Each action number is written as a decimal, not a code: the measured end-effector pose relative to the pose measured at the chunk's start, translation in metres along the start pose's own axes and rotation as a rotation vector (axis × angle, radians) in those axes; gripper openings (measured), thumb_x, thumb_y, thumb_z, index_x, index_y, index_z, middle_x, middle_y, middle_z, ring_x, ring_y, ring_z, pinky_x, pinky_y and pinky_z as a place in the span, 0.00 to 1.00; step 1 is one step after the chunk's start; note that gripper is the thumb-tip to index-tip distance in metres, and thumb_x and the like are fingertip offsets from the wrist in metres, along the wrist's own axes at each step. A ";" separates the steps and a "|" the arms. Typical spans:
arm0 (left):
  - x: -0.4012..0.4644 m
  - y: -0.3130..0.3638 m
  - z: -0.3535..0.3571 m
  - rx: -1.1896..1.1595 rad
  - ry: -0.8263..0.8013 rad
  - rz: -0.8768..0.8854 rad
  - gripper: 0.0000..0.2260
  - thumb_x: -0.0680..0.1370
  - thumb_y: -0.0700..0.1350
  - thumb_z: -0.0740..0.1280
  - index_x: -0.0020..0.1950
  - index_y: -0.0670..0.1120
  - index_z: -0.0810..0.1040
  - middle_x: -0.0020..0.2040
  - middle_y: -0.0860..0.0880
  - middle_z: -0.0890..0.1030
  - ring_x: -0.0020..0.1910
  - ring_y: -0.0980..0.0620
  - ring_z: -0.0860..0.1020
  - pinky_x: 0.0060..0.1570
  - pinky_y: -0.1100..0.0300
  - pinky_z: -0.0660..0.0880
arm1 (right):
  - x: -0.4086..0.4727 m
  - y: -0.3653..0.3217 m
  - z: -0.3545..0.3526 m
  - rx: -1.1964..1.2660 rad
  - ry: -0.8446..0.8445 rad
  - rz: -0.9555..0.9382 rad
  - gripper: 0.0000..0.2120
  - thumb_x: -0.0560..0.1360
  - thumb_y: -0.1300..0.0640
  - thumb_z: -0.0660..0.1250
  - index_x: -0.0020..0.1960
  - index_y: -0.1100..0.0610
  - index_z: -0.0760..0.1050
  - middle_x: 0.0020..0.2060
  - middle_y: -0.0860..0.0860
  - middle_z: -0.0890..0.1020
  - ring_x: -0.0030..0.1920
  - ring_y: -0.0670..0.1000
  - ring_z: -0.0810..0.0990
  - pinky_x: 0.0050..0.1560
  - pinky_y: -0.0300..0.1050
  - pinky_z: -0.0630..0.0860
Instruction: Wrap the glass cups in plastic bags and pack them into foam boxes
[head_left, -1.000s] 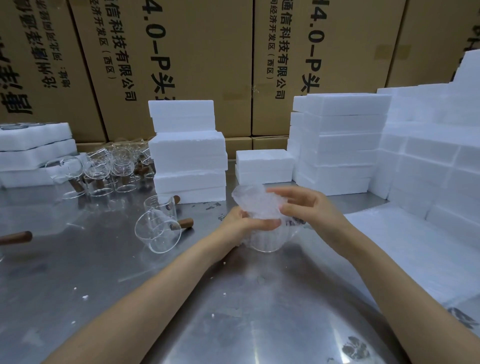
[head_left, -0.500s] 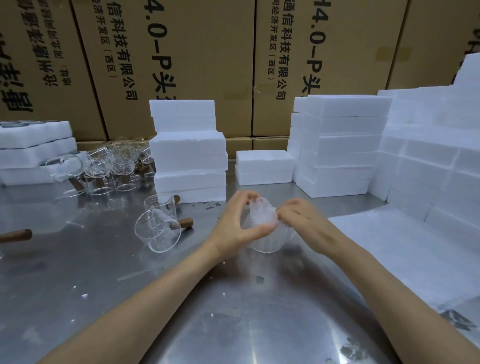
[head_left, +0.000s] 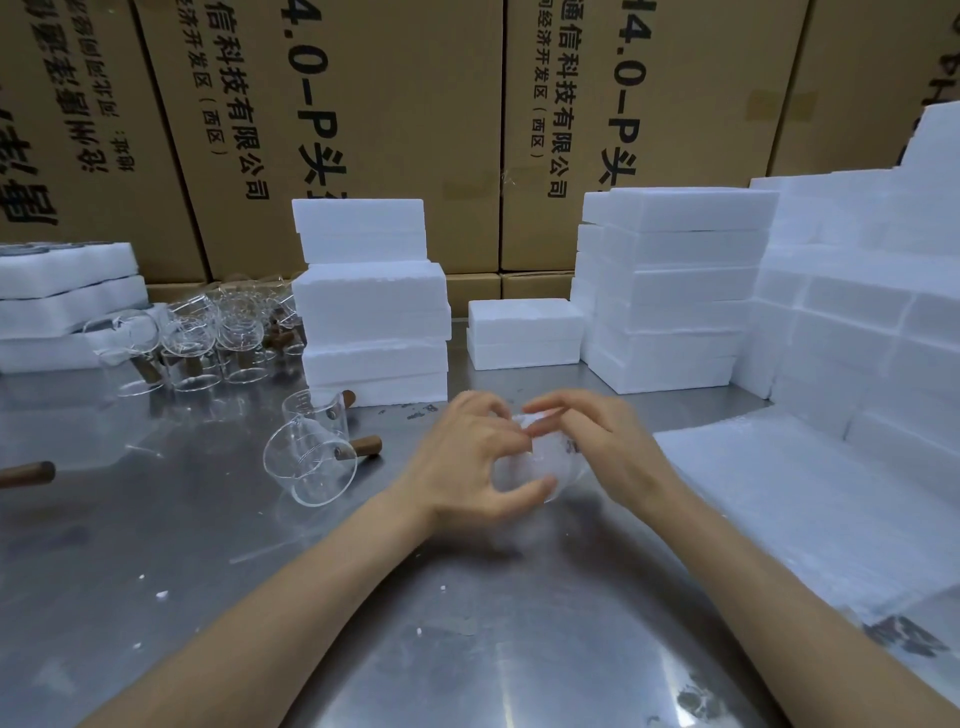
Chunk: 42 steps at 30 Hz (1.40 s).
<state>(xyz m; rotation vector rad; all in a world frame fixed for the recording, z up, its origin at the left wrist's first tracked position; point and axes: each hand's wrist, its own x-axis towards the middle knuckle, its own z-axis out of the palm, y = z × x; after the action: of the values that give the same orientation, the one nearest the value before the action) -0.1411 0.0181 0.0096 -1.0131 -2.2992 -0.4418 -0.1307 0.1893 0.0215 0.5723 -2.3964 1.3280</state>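
A glass cup in a clear plastic bag (head_left: 540, 467) sits low over the steel table (head_left: 363, 623), between both hands. My left hand (head_left: 467, 462) grips its left side, thumb under the front. My right hand (head_left: 597, 441) holds the right side and pinches the bag's loose top. Two bare glass cups with wooden handles (head_left: 311, 452) lie to the left. Several more glass cups (head_left: 208, 332) stand at the back left. A stack of white foam boxes (head_left: 374, 306) stands behind the hands.
More foam boxes are piled at centre back (head_left: 524, 332), back right (head_left: 670, 291) and along the right edge (head_left: 857, 312). A sheet of plastic bags (head_left: 805, 509) lies at the right. Foam trays (head_left: 62, 306) are stacked far left. Cardboard cartons (head_left: 389, 104) wall the back.
The bag's loose top, puffed up a second ago, is gathered and pressed down onto the cup. Both hands have closed in around the cup and lowered it slightly.
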 end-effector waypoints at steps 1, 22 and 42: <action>0.001 0.000 0.001 0.011 -0.054 -0.022 0.26 0.72 0.64 0.56 0.38 0.44 0.83 0.34 0.51 0.79 0.46 0.51 0.72 0.50 0.57 0.65 | 0.001 -0.001 -0.002 0.070 0.037 0.011 0.18 0.67 0.53 0.53 0.45 0.52 0.81 0.40 0.47 0.85 0.46 0.43 0.81 0.46 0.35 0.74; -0.002 0.018 0.003 -0.105 0.002 -0.052 0.22 0.74 0.59 0.56 0.46 0.44 0.80 0.39 0.48 0.81 0.39 0.47 0.77 0.52 0.53 0.70 | -0.003 0.000 0.003 -0.200 -0.169 0.006 0.13 0.72 0.51 0.48 0.38 0.43 0.71 0.42 0.41 0.74 0.52 0.42 0.67 0.53 0.41 0.66; 0.008 -0.015 -0.004 -0.448 0.641 -0.478 0.15 0.79 0.50 0.53 0.54 0.46 0.76 0.51 0.53 0.75 0.54 0.59 0.72 0.55 0.67 0.67 | 0.001 -0.011 0.008 0.014 0.265 -0.040 0.18 0.77 0.48 0.46 0.46 0.47 0.76 0.40 0.41 0.80 0.49 0.37 0.72 0.45 0.28 0.67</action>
<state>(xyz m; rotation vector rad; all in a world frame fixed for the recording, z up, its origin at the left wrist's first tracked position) -0.1545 0.0108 0.0165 -0.3875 -1.8532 -1.3105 -0.1272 0.1768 0.0254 0.4158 -2.1524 1.3152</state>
